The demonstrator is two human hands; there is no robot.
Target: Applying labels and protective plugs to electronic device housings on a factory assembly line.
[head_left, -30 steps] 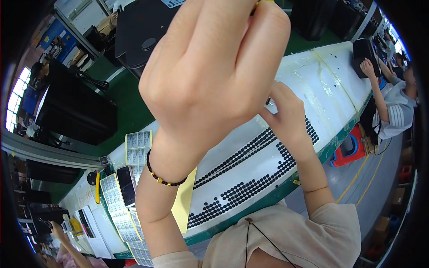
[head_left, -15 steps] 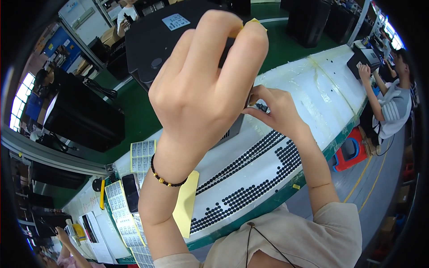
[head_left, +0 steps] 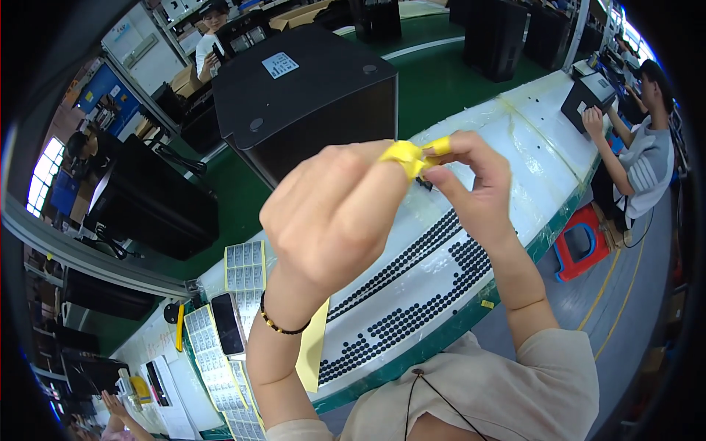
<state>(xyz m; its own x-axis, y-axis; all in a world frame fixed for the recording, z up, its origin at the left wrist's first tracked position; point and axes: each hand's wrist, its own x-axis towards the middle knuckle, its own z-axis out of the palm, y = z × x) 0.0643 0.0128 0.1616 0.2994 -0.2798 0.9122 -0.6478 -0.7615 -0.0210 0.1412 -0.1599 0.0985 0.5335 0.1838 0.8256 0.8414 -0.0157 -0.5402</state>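
Head view: left hand (head_left: 323, 213) over table (head_left: 526, 158), fingers curled, fingertips partly hidden; cannot tell what it pinches. Yellow tape (head_left: 404, 156) around left fingertip, just beside right hand (head_left: 482, 191). Right thumb and index finger bent toward each other, index tip in yellow wrap (head_left: 440, 146); grip unclear. Small dark piece (head_left: 424, 183) just below fingertips; cannot tell if held. Black dots (head_left: 401, 314) in rows nearer body. Phone (head_left: 228, 324) on label sheets (head_left: 204, 331), left. Large black box (head_left: 316, 70) beyond hands.
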